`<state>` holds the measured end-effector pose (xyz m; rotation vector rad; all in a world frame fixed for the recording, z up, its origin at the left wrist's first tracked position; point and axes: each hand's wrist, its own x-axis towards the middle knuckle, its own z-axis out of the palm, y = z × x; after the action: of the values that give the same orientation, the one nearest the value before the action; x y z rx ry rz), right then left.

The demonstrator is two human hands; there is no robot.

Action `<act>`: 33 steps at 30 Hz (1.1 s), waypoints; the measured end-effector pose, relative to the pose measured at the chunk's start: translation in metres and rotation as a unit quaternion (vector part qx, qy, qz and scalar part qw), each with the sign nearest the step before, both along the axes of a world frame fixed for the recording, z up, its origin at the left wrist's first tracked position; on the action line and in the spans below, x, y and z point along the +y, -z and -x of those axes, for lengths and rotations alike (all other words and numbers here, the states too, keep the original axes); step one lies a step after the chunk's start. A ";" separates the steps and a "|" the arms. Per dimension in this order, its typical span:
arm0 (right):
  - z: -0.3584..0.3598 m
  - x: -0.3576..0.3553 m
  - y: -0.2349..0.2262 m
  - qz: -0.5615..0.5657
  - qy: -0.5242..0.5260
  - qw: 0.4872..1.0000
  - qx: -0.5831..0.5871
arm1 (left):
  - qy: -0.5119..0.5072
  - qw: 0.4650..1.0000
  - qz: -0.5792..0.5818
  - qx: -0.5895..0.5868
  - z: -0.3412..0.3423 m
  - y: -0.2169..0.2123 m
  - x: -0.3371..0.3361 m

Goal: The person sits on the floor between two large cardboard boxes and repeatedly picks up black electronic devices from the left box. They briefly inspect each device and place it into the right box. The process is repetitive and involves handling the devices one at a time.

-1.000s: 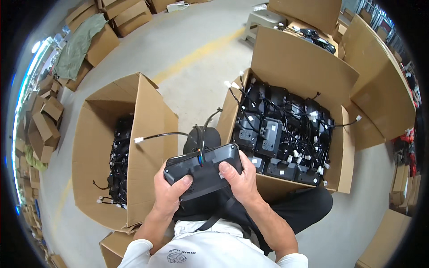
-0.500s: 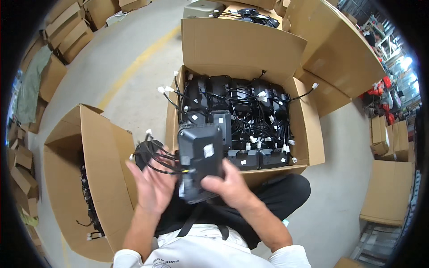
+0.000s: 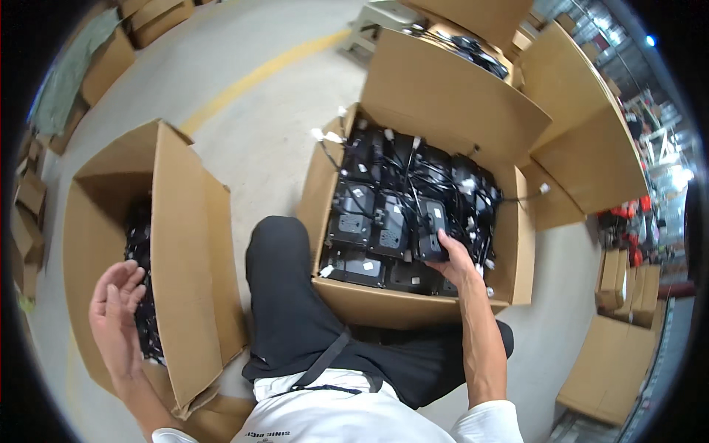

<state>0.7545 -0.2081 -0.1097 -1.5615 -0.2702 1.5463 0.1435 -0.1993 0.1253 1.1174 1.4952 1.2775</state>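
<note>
A person seated between two open cartons on the floor looks down at their own hands. The right hand (image 3: 458,260) pinches a black unit (image 3: 430,240) inside the right carton (image 3: 399,303) — thumb laid on its face, the other fingers mostly hidden at its side. The unit lies just behind the row of similar units along the carton's near edge, about midway between the near corners, and roughly in line with two more units (image 3: 348,221) to its left. Whether it rests fully on what is below cannot be told. The left hand (image 3: 114,303) holds nothing; its fingers are spread and loosely curved over the mouth of the left carton (image 3: 185,273), where more dark units (image 3: 139,244) show.

The step in hand looks like seating the unit in its row. As a judgement, this calls for keeping it flat and in line, clear of the cables and white plugs (image 3: 317,135) around it, before the thumb lifts.

Half a second earlier, a unit is in front of the person's body, gripped by the right hand, its cables beside the left palm. Now the right hand is down in the right carton — and the left is across at the other one.
</note>
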 end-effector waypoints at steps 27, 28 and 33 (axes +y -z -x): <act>0.091 -0.012 -0.055 -0.174 -0.194 0.836 -0.483 | 0.345 0.830 0.376 0.226 0.197 0.225 -0.013; 0.119 -0.003 -0.077 -0.180 -0.212 0.839 -0.468 | 0.337 0.837 0.383 0.201 0.196 0.196 -0.013; 0.295 0.033 -0.180 -0.267 -0.288 0.863 -0.316 | 0.300 0.917 0.214 0.156 0.164 0.018 0.032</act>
<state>0.4595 -0.1747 0.0701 -1.5399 -1.5208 1.1442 -0.0204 -0.1675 0.1076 1.3687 1.3984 0.3392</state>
